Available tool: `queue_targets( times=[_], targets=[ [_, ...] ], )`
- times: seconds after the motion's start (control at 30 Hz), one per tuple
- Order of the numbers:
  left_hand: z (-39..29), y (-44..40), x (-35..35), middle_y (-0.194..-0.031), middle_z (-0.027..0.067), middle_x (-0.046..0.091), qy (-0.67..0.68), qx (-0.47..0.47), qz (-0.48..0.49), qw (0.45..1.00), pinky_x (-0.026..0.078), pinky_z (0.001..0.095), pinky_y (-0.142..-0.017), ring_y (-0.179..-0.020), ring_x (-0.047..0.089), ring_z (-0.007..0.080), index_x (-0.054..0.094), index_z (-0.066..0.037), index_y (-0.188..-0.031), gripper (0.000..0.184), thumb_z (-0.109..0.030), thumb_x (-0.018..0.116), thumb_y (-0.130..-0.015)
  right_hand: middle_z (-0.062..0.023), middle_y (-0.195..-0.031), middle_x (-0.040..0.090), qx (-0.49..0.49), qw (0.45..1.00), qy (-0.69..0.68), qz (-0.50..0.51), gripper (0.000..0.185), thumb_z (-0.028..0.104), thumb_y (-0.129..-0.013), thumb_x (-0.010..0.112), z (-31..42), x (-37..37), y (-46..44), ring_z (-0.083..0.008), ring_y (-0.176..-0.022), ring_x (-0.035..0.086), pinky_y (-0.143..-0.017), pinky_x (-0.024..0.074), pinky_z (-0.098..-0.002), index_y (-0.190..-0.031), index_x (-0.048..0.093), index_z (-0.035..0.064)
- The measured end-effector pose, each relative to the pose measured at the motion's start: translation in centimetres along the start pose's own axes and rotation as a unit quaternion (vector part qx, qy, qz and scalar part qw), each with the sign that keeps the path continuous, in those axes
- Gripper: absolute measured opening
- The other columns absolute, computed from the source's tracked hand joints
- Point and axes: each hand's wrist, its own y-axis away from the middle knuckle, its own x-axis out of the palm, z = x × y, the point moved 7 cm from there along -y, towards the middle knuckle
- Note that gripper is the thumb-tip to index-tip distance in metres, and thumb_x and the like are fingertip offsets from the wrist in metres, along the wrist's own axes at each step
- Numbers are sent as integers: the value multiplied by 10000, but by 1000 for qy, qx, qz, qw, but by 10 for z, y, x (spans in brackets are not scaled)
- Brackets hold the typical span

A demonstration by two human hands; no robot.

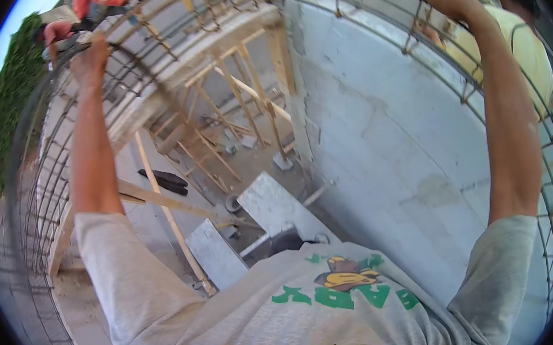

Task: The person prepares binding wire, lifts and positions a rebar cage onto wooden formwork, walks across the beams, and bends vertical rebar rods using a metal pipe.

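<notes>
My left hand (90, 58) is raised at the upper left, closed around a dark, curved, hose-like line (142, 67). The line arcs away on both sides and is smeared by motion. Just behind that hand stands a rebar cage (212, 6) of thin steel bars tied together. At the upper right, my right hand (451, 1) is held at the top bars of the cage, its fingers curled. What they grip, if anything, cannot be made out. Beneath it, a bent steel bar (408, 44) crosses the cage.
A grey wall panel (376, 104) stands below the right side. Down in the pit are timber props (242, 77), pale boards (279, 202) and dark boots (165, 181). A person in yellow (529, 52) is close at right; people in red (57, 32) bend at the far left.
</notes>
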Motion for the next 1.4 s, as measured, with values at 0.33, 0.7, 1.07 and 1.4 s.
queue_targets(
  times=[0.33, 0.7, 1.07, 1.4],
  targets=[
    [12, 9, 64, -1259, 116, 402, -270, -23, 278, 921, 241, 372, -1013, -1223, 314, 268, 449, -28, -1142, 474, -316, 414, -767, -229, -1304, 450, 58, 989, -112, 82, 779, 636, -866, 344, 54, -44, 61, -335, -1239, 404, -1013, 332, -391, -1258, 461, -27],
    [85, 26, 137, -906, 121, 607, 117, -126, 464, 869, 387, 335, -776, -873, 543, 220, 601, 6, -883, 506, -448, 385, -820, -259, -1230, 500, 39, 993, -111, -11, 748, 636, -864, 355, -15, 27, 1, -390, -1196, 434, -996, 327, -395, -1232, 491, -1],
    [97, 28, 158, -695, 28, 512, 203, -182, 508, 817, 397, 278, -637, -656, 494, 127, 582, -67, -897, 324, -339, 419, -833, -278, -1171, 526, 126, 990, -66, -18, 714, 555, -921, 222, -22, 10, 3, -410, -1139, 475, -991, 325, -418, -1119, 568, -38],
    [122, 31, 197, -635, 3, 491, 278, -182, 517, 789, 355, 306, -553, -561, 416, 118, 565, -101, -716, 351, -380, 398, -847, -241, -1233, 507, 205, 977, -32, 49, 854, 695, -847, 186, -37, 24, 10, -374, -1216, 427, -1027, 303, -410, -1174, 557, -1]
  ],
)
